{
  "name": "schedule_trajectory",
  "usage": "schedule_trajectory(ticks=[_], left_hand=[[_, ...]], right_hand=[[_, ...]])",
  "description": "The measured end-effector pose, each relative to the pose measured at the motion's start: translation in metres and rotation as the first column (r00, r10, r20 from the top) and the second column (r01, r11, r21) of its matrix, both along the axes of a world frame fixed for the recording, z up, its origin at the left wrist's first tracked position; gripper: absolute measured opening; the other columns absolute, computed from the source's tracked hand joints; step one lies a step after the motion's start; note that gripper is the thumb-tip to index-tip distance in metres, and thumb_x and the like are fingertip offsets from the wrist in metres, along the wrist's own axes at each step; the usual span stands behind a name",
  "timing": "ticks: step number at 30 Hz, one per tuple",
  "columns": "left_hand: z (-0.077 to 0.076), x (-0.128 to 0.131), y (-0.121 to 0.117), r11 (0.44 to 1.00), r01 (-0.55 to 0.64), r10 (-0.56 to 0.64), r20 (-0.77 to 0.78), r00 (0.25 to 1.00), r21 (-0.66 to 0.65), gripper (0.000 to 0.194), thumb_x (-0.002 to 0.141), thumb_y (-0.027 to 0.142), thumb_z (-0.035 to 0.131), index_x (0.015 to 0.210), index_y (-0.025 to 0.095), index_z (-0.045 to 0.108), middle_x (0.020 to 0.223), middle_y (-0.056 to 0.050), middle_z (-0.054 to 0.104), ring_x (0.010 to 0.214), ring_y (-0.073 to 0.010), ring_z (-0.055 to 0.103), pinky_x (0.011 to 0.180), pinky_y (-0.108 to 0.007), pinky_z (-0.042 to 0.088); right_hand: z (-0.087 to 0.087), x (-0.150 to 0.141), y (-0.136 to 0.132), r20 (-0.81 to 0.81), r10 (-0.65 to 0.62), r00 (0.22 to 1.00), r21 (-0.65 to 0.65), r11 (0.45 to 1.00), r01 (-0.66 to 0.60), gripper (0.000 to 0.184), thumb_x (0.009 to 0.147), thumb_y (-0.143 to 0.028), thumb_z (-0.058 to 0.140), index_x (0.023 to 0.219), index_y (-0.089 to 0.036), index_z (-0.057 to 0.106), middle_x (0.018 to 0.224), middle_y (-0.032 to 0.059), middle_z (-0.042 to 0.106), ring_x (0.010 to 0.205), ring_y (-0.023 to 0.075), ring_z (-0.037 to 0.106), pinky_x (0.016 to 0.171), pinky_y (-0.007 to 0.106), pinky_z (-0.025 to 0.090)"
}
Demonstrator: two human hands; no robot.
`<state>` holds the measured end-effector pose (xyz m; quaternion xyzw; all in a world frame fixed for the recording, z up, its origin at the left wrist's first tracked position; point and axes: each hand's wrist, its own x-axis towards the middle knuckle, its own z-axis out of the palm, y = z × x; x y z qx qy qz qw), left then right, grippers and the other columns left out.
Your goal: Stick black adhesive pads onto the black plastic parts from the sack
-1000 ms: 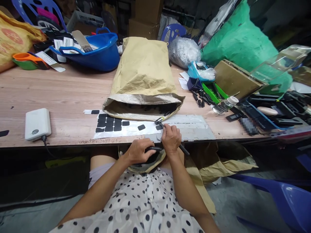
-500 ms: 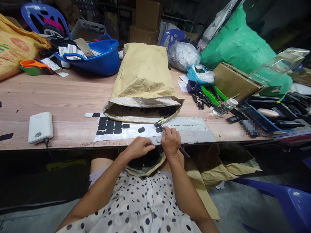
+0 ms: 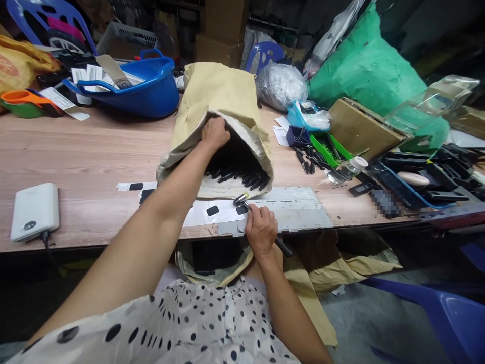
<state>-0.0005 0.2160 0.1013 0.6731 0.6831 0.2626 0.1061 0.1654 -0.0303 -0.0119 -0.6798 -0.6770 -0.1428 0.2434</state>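
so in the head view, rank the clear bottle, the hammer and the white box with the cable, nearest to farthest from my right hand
From your right hand:
1. hammer, in its grip
2. clear bottle, to the right, farther back on the table
3. white box with the cable, at the table's far left

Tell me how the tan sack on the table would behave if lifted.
The tan sack likely flexes: its mouth gapes and its surface is creased. It may feel weighty, given the many slender black pieces inside. Those pieces could slide out, lying near the open mouth.
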Motion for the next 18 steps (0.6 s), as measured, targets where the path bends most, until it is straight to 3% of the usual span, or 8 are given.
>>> schedule_trajectory(ticks=[2, 6, 9, 11, 14, 18], left_hand=[[0.017, -0.009, 0.02, 0.999, 0.014, -0.012, -0.037, 0.999, 0.041, 0.052, 0.076, 0.03, 0.069, 0.124, 0.009, 0.064, 0.124, -0.015, 0.065, 0.132, -0.037, 0.052, 0.111, -0.043, 0.041], [0.048, -0.026, 0.025, 0.999, 0.027, -0.032, -0.163, 0.986, -0.033, 0.056, 0.094, 0.034, 0.04, 0.122, -0.01, 0.062, 0.117, -0.013, 0.064, 0.135, -0.0326, 0.049, 0.111, -0.045, 0.033], [0.054, -0.028, 0.014, 0.999, 0.0, 0.007, -0.182, 0.983, 0.036, 0.059, 0.084, 0.047, 0.064, 0.126, 0.005, 0.063, 0.122, -0.01, 0.068, 0.128, -0.0262, 0.051, 0.114, -0.047, 0.036], [0.046, -0.024, 0.01, 0.998, 0.017, -0.004, -0.194, 0.981, 0.063, 0.058, 0.081, 0.049, 0.068, 0.125, 0.011, 0.066, 0.122, -0.009, 0.069, 0.127, -0.028, 0.051, 0.112, -0.048, 0.041], [0.021, -0.014, 0.014, 0.993, 0.109, -0.115, -0.161, 0.98, -0.044, 0.053, 0.088, 0.048, 0.06, 0.125, 0.011, 0.066, 0.119, -0.012, 0.068, 0.127, -0.0326, 0.055, 0.105, -0.043, 0.047], [-0.015, -0.007, 0.026, 0.957, 0.26, -0.274, -0.106, 0.956, -0.129, 0.064, 0.085, 0.057, 0.061, 0.135, 0.018, 0.06, 0.131, -0.008, 0.063, 0.135, -0.0329, 0.049, 0.111, -0.038, 0.042]], right_hand=[[0.001, -0.001, -0.003, 0.015, -0.002, 1.0, 0.01, 1.0, 0.002, 0.025, 0.1, -0.022, 0.047, 0.108, -0.024, 0.07, 0.084, 0.006, 0.056, 0.078, 0.0219, 0.043, 0.067, 0.034, 0.028], [0.003, -0.003, -0.009, 0.029, 0.003, 1.0, 0.014, 1.0, -0.003, 0.023, 0.1, -0.022, 0.048, 0.108, -0.022, 0.069, 0.082, 0.0056, 0.056, 0.077, 0.0212, 0.043, 0.066, 0.033, 0.028], [0.006, -0.004, -0.012, 0.047, 0.01, 0.999, 0.053, 0.998, -0.013, 0.021, 0.1, -0.021, 0.049, 0.107, -0.021, 0.069, 0.08, 0.0048, 0.055, 0.075, 0.0206, 0.042, 0.066, 0.033, 0.028], [0.009, -0.004, -0.014, 0.062, 0.013, 0.998, 0.083, 0.996, -0.018, 0.021, 0.1, -0.021, 0.049, 0.105, -0.021, 0.069, 0.079, 0.0045, 0.056, 0.074, 0.0207, 0.042, 0.065, 0.033, 0.028], [0.013, -0.004, -0.016, 0.069, 0.025, 0.997, 0.089, 0.996, -0.031, 0.021, 0.1, -0.021, 0.048, 0.105, -0.021, 0.069, 0.079, 0.0045, 0.056, 0.073, 0.0211, 0.042, 0.065, 0.033, 0.028], [0.016, -0.003, -0.019, 0.057, 0.03, 0.998, 0.057, 0.998, -0.033, 0.022, 0.1, -0.022, 0.047, 0.104, -0.021, 0.069, 0.079, 0.0049, 0.056, 0.074, 0.0213, 0.042, 0.066, 0.033, 0.028]])
